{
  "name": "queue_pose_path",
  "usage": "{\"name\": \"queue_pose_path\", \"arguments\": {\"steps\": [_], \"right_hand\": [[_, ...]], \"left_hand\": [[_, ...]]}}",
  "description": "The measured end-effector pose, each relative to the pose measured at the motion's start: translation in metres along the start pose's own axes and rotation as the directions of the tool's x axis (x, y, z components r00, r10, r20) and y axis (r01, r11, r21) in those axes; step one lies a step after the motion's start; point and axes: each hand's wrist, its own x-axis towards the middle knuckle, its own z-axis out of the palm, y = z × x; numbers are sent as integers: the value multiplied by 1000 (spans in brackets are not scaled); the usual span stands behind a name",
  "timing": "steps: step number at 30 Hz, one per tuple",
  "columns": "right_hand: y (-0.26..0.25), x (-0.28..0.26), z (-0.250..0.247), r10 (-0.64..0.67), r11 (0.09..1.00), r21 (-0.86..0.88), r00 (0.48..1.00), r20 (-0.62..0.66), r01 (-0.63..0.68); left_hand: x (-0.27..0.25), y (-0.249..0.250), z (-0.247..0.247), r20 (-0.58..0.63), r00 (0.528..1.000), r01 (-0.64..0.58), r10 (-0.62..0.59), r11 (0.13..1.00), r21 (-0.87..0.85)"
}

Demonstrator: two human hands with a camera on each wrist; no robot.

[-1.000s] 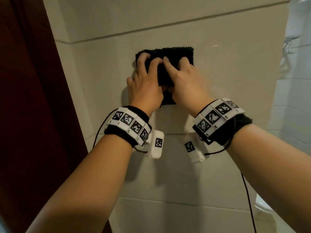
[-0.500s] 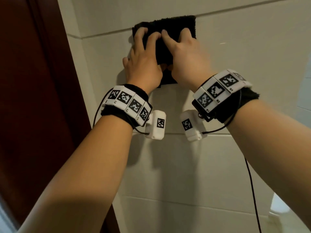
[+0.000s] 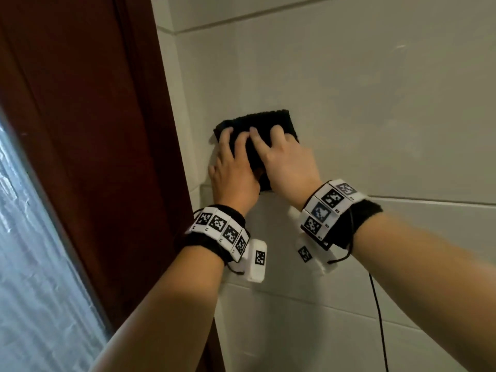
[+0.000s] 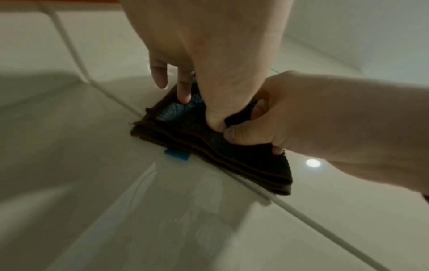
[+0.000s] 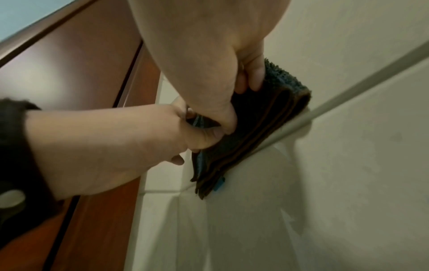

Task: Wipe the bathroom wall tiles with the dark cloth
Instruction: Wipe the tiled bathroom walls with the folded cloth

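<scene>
We press our left hand (image 3: 232,171) and right hand (image 3: 285,162) side by side on the dark cloth (image 3: 264,124), at the centre of the head view. Fingers of both hands lie spread and bent over its upper part. From the left wrist camera, the right thumb and fingers curl round the folded layers, pinching the cloth's near edge; the left thumb (image 4: 214,117) digs into the pile beside it, one finger (image 4: 184,91) planted on the fabric and another lifted clear of it. The cloth is folded several times, brown-edged, held flat against the wall tiles (image 3: 375,103), its lower edge lying along a grout line (image 5: 348,95). A small blue tag (image 4: 177,155) shows beneath the fold. Both wrists carry dark bands with black-and-white marker blocks (image 3: 221,229), and a black cable (image 3: 379,318) hangs at lower right. A reddish-brown door frame (image 3: 94,130) fills the upper left, just beside the cloth; frosted glass (image 3: 32,277) shows at lower left.
</scene>
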Motion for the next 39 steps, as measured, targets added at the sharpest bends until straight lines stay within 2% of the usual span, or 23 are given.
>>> {"name": "queue_pose_path", "arguments": {"steps": [10,15,25,35,39], "right_hand": [[-44,5,24,-64,997,34,997,33,63],[-44,17,12,-74,997,2,995,69,74],[-27,52,-24,22,998,54,1000,-9,-21],[-27,25,-2,-3,992,125,996,88,-8],[-29,7,14,-5,978,209,991,130,-22]], "left_hand": [[-19,-41,9,17,989,144,-145,988,64],[-8,-45,3,10,991,135,-136,989,62],[34,-20,-31,6,998,69,-70,995,69],[-4,-33,-7,0,999,33,-33,996,83],[-21,-44,3,10,1000,8,-9,996,90]]}}
